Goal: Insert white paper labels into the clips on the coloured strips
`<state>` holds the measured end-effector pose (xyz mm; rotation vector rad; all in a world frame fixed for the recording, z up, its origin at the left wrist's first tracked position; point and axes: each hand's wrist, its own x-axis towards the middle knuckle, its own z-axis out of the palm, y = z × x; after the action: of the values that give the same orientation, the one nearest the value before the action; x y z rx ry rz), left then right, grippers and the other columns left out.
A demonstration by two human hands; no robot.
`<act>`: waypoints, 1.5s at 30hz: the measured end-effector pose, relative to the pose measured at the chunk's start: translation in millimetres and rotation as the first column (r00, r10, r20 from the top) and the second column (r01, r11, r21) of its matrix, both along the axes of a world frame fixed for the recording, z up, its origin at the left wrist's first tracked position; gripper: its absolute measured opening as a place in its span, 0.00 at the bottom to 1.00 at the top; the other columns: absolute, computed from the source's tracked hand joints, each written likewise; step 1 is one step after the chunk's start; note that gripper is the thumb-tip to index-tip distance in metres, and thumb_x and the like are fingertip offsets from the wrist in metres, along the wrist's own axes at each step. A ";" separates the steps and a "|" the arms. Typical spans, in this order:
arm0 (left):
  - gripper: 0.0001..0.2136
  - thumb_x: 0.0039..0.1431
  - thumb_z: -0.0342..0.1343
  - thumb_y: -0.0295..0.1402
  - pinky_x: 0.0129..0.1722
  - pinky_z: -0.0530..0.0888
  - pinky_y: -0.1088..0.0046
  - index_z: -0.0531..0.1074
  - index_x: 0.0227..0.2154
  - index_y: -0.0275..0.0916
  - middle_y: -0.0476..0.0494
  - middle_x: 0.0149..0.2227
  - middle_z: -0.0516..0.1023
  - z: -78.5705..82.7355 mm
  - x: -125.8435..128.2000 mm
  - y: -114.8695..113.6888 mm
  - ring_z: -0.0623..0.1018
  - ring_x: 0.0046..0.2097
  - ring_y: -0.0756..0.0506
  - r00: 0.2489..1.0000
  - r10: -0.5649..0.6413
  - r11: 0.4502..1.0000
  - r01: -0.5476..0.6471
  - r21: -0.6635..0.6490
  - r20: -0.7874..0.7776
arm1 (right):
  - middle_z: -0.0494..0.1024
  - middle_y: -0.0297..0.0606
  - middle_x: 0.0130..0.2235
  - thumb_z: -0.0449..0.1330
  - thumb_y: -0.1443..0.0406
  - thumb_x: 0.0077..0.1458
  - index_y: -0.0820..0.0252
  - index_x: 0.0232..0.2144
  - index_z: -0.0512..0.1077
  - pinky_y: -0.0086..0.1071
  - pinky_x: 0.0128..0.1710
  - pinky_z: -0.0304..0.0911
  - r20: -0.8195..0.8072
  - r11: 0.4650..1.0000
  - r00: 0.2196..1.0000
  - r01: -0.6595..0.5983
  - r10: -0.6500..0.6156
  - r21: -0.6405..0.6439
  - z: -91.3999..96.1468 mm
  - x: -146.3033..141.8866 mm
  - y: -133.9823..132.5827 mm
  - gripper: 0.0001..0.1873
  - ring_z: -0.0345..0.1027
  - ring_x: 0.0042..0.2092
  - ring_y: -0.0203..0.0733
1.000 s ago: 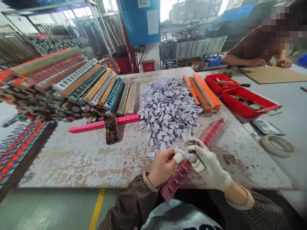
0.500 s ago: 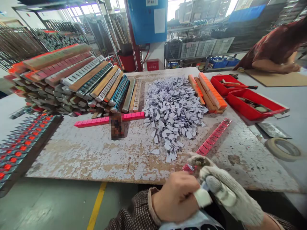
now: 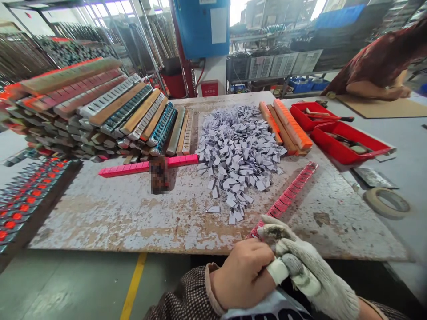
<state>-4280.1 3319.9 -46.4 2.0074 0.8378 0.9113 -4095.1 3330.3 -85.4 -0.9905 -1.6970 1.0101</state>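
My bare left hand, with a white cot on one fingertip, is curled closed at the table's near edge and pressed against my right hand in its white knit glove. Both hands pinch together over the near end of a long red slotted strip that runs away to the right across the worn board. What sits between the fingertips is hidden. Just beyond the hands lies a big heap of small white paper tags.
A tall stack of coloured slotted strips fills the left. A pink strip and a phone lie in the middle, orange strips and red trays at the right, and a tape roll. Another person leans at the far right.
My hands have come down toward me to the table's near edge, still pinched together on the strip's end. The view tilted up slightly; the other person leaned lower.
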 end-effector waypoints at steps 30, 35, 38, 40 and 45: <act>0.17 0.62 0.64 0.45 0.44 0.76 0.59 0.72 0.48 0.40 0.42 0.42 0.79 -53.6 -49.0 7.8 0.78 0.44 0.38 0.899 0.307 0.942 -0.334 -0.037 -0.313 | 0.76 0.48 0.46 0.55 0.71 0.65 0.60 0.36 0.69 0.53 0.59 0.66 0.642 0.768 0.735 -0.276 -0.219 0.578 -11.8 20.4 65.8 0.04 0.69 0.57 0.54; 0.13 0.68 0.59 0.36 0.51 0.75 0.56 0.69 0.51 0.38 0.37 0.49 0.79 -44.5 -62.0 51.3 0.78 0.51 0.36 0.697 0.485 0.864 -0.476 0.165 -0.527 | 0.76 0.47 0.48 0.58 0.66 0.66 0.58 0.36 0.67 0.57 0.57 0.69 0.602 0.807 0.788 -0.269 -0.129 0.526 -11.6 17.1 54.9 0.04 0.66 0.61 0.57; 0.15 0.68 0.58 0.41 0.50 0.75 0.58 0.68 0.49 0.37 0.36 0.47 0.79 -37.4 -55.2 75.7 0.78 0.50 0.35 0.614 0.453 0.871 -0.459 0.174 -0.647 | 0.75 0.47 0.50 0.60 0.66 0.65 0.57 0.35 0.65 0.53 0.55 0.72 0.555 0.831 0.816 -0.190 -0.162 0.522 -7.5 23.5 51.8 0.07 0.68 0.60 0.56; 0.15 0.68 0.57 0.42 0.48 0.74 0.59 0.68 0.48 0.36 0.35 0.46 0.79 -35.8 -48.4 86.1 0.79 0.49 0.34 0.589 0.435 0.870 -0.469 0.150 -0.681 | 0.75 0.48 0.51 0.59 0.67 0.65 0.57 0.36 0.66 0.50 0.53 0.74 0.508 0.847 0.840 -0.123 -0.188 0.517 -6.0 29.2 50.5 0.05 0.69 0.59 0.54; 0.13 0.62 0.59 0.31 0.46 0.73 0.60 0.68 0.48 0.36 0.35 0.46 0.78 -43.7 -49.0 94.8 0.79 0.47 0.35 0.698 0.465 0.826 -0.563 -0.016 -0.545 | 0.77 0.45 0.51 0.59 0.66 0.65 0.53 0.36 0.69 0.53 0.53 0.75 0.434 0.881 0.877 -0.029 -0.204 0.472 -14.2 40.8 47.4 0.04 0.71 0.59 0.56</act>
<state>-4329.0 3414.7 -90.2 1.8976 1.8046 0.5292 -4054.3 3377.7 -99.6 -1.0254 -2.1360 0.2582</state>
